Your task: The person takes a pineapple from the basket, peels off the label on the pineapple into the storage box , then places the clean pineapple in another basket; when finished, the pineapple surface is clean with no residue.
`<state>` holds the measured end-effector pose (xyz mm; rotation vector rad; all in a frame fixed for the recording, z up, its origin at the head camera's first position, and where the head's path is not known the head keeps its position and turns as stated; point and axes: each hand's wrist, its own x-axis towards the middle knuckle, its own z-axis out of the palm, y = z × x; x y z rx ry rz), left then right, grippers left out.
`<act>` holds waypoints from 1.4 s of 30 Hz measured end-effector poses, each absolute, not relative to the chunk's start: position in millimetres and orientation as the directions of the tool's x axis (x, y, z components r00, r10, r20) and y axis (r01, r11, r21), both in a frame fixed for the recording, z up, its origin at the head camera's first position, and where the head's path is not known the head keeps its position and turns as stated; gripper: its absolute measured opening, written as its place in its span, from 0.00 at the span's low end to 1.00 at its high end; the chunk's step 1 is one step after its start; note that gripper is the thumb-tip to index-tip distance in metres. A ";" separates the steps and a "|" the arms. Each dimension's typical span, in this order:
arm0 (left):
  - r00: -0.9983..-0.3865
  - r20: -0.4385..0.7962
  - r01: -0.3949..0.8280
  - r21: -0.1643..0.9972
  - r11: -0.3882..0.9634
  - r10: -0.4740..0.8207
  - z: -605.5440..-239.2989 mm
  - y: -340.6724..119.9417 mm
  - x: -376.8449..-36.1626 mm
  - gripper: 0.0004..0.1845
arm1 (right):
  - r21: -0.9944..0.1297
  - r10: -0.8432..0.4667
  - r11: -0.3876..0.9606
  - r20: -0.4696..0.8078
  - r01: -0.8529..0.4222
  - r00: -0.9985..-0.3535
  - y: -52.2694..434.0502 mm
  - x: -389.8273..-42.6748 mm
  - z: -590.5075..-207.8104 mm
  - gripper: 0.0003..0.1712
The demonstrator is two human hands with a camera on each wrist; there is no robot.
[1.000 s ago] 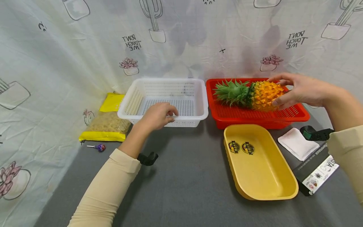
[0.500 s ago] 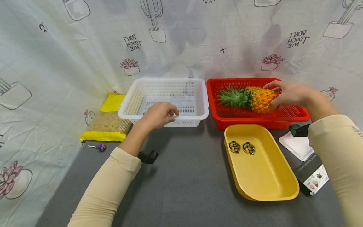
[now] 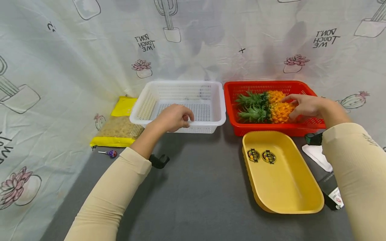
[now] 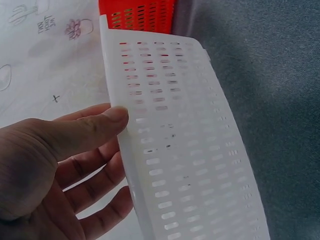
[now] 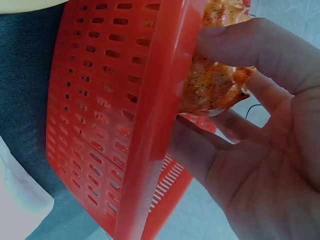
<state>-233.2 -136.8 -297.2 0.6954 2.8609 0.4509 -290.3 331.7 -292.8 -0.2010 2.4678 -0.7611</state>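
Observation:
My left hand (image 3: pixel 178 118) grips the front rim of the white slotted basket (image 3: pixel 181 83). In the left wrist view the left hand (image 4: pixel 75 150) has its thumb on the rim's outer side and its fingers on the inner side of the basket (image 4: pixel 185 150). My right hand (image 3: pixel 303 105) reaches into the red basket (image 3: pixel 265 82) and holds the body end of a pineapple (image 3: pixel 278 108), which lies on its side with its green leaves pointing left. In the right wrist view, thumb and fingers of that hand (image 5: pixel 235 125) close round the pineapple (image 5: pixel 215 85) behind the red basket wall (image 5: pixel 115 100).
A yellow oval tray (image 3: pixel 283 187) sits in front of the red basket. A white pad (image 3: pixel 316 155) and a black box (image 3: pixel 330 192) lie at the right. A yellow pasta bag (image 3: pixel 119 125) and a lollipop (image 3: pixel 111 153) lie left of the white basket. A printed curtain hangs behind.
The right hand has lowered the pineapple from above the red basket's rim down into the basket. The left hand stays on the white basket's rim.

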 end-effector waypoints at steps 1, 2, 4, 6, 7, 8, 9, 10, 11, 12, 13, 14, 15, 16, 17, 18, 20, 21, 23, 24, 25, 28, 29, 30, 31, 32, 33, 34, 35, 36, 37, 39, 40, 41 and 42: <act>-0.879 -0.091 0.418 0.328 0.847 0.469 -297.0 -136.4 -233.4 0.10 | -0.556 -0.289 0.831 -0.467 0.023 -0.836 332.3 -290.3 -292.7 0.49; -0.880 -0.094 0.415 0.327 0.849 0.466 -297.0 -136.2 -233.8 0.10 | -0.554 -0.287 0.832 -0.474 0.029 -0.832 332.6 -290.5 -293.1 0.49; -0.881 -0.098 0.412 0.325 0.851 0.463 -296.7 -136.4 -234.1 0.10 | -0.549 -0.280 0.835 -0.489 0.042 -0.826 333.3 -290.4 -294.0 0.50; -0.882 -0.101 0.407 0.327 0.853 0.460 -295.9 -136.8 -234.1 0.10 | -0.545 -0.274 0.837 -0.495 0.048 -0.825 334.2 -289.9 -295.9 0.49; -0.882 -0.102 0.407 0.328 0.852 0.461 -295.6 -136.9 -234.2 0.10 | -0.542 -0.271 0.839 -0.499 0.052 -0.823 335.1 -289.8 -297.0 0.49; -0.882 -0.102 0.408 0.327 0.853 0.461 -295.4 -136.9 -234.4 0.10 | -0.543 -0.271 0.838 -0.501 0.055 -0.822 336.0 -289.5 -298.5 0.49; -0.881 -0.102 0.409 0.327 0.852 0.462 -295.1 -136.8 -234.6 0.10 | -0.542 -0.271 0.838 -0.501 0.055 -0.822 337.1 -289.3 -299.9 0.48; -0.881 -0.102 0.409 0.329 0.851 0.463 -295.0 -136.6 -234.9 0.10 | -0.540 -0.273 0.840 -0.498 0.048 -0.823 338.0 -289.0 -301.1 0.48; -0.880 -0.103 0.409 0.331 0.850 0.464 -294.9 -136.4 -235.0 0.10 | -0.539 -0.275 0.841 -0.494 0.043 -0.825 338.9 -288.8 -302.3 0.47; -0.880 -0.104 0.408 0.333 0.850 0.463 -294.7 -136.1 -235.0 0.10 | -0.535 -0.273 0.844 -0.489 0.038 -0.829 339.5 -288.5 -303.3 0.47; -0.880 -0.105 0.407 0.335 0.850 0.463 -295.1 -135.9 -235.4 0.10 | -0.531 -0.269 0.847 -0.481 0.033 -0.834 340.0 -288.5 -304.9 0.47; -0.880 -0.105 0.406 0.337 0.849 0.463 -295.6 -135.7 -235.7 0.10 | -0.526 -0.267 0.850 -0.470 0.024 -0.841 340.3 -288.4 -306.4 0.46; -0.880 -0.105 0.406 0.339 0.848 0.463 -295.8 -135.7 -235.9 0.10 | -0.517 -0.262 0.856 -0.458 0.015 -0.850 340.5 -288.3 -307.8 0.46; -0.880 -0.104 0.407 0.341 0.848 0.464 -296.0 -135.6 -236.0 0.10 | -0.510 -0.257 0.860 -0.447 0.008 -0.857 340.6 -288.2 -308.9 0.45; -0.880 -0.101 0.409 0.340 0.847 0.465 -296.1 -135.7 -236.1 0.10 | -0.500 -0.250 0.866 -0.436 0.002 -0.865 340.7 -288.2 -310.1 0.45; -0.879 -0.098 0.411 0.339 0.846 0.466 -296.1 -135.8 -236.3 0.11 | -0.492 -0.240 0.871 -0.424 -0.001 -0.873 340.7 -288.3 -311.0 0.45; -0.879 -0.093 0.414 0.337 0.845 0.468 -296.1 -136.2 -236.6 0.11 | -0.482 -0.226 0.876 -0.402 -0.005 -0.887 340.7 -288.5 -311.8 0.44; -0.879 -0.092 0.415 0.335 0.846 0.468 -295.8 -136.5 -236.5 0.11 | -0.479 -0.220 0.878 -0.392 -0.006 -0.893 340.7 -288.6 -311.8 0.44; -0.879 -0.090 0.417 0.332 0.846 0.468 -296.1 -136.9 -237.1 0.11 | -0.480 -0.210 0.877 -0.375 -0.005 -0.903 340.7 -289.2 -311.8 0.43; -0.879 -0.091 0.415 0.333 0.847 0.467 -296.3 -137.0 -237.3 0.11 | -0.483 -0.206 0.876 -0.370 -0.002 -0.906 340.7 -289.5 -311.7 0.43; -0.880 -0.092 0.414 0.334 0.847 0.466 -296.7 -137.1 -237.5 0.11 | -0.485 -0.204 0.874 -0.368 0.000 -0.907 340.5 -289.7 -311.6 0.43; -0.879 -0.094 0.414 0.334 0.847 0.467 -297.5 -136.6 -237.7 0.11 | -0.485 -0.196 0.875 -0.369 0.008 -0.909 339.8 -290.0 -311.2 0.43; -0.879 -0.092 0.415 0.334 0.846 0.468 -297.5 -136.3 -237.7 0.11 | -0.480 -0.194 0.877 -0.367 0.007 -0.910 339.4 -290.0 -310.8 0.43; -0.879 -0.091 0.416 0.333 0.846 0.468 -297.3 -136.1 -237.4 0.10 | -0.479 -0.196 0.878 -0.367 0.004 -0.909 339.1 -289.8 -310.3 0.43; -0.879 -0.090 0.416 0.332 0.846 0.468 -297.2 -135.8 -237.1 0.10 | -0.477 -0.201 0.879 -0.365 -0.003 -0.909 338.7 -289.4 -309.7 0.42; -0.879 -0.090 0.417 0.330 0.847 0.468 -296.9 -135.5 -236.9 0.10 | -0.477 -0.204 0.879 -0.363 -0.007 -0.909 338.4 -288.9 -309.1 0.41; -0.880 -0.091 0.416 0.329 0.848 0.467 -296.8 -135.2 -236.6 0.10 | -0.476 -0.208 0.879 -0.362 -0.012 -0.909 338.0 -288.4 -308.3 0.40; -0.880 -0.092 0.415 0.327 0.849 0.466 -296.7 -135.0 -236.5 0.10 | -0.473 -0.213 0.881 -0.361 -0.018 -0.908 337.6 -287.6 -307.3 0.39; -0.881 -0.094 0.413 0.326 0.850 0.464 -296.6 -134.9 -236.4 0.10 | -0.473 -0.219 0.881 -0.362 -0.024 -0.906 337.1 -286.7 -306.2 0.38; -0.882 -0.097 0.409 0.326 0.852 0.460 -296.3 -134.8 -236.0 0.10 | -0.470 -0.224 0.882 -0.362 -0.030 -0.905 336.5 -285.8 -304.9 0.37; -0.884 -0.100 0.405 0.326 0.854 0.457 -296.4 -134.9 -235.9 0.10 | -0.465 -0.226 0.885 -0.361 -0.035 -0.905 335.8 -284.8 -303.6 0.36; -0.885 -0.104 0.400 0.328 0.856 0.453 -296.5 -135.2 -235.4 0.10 | -0.450 -0.226 0.892 -0.357 -0.045 -0.906 333.9 -282.6 -301.0 0.36; -0.885 -0.104 0.400 0.327 0.856 0.453 -296.5 -135.5 -234.9 0.11 | -0.446 -0.230 0.893 -0.352 -0.054 -0.907 332.4 -281.4 -299.8 0.35; -0.886 -0.104 0.399 0.330 0.856 0.453 -296.6 -135.8 -234.2 0.11 | -0.445 -0.235 0.893 -0.346 -0.062 -0.908 330.8 -280.2 -298.8 0.36; -0.886 -0.101 0.399 0.333 0.855 0.453 -296.8 -136.2 -233.4 0.11 | -0.445 -0.241 0.893 -0.337 -0.071 -0.910 328.9 -278.9 -298.1 0.36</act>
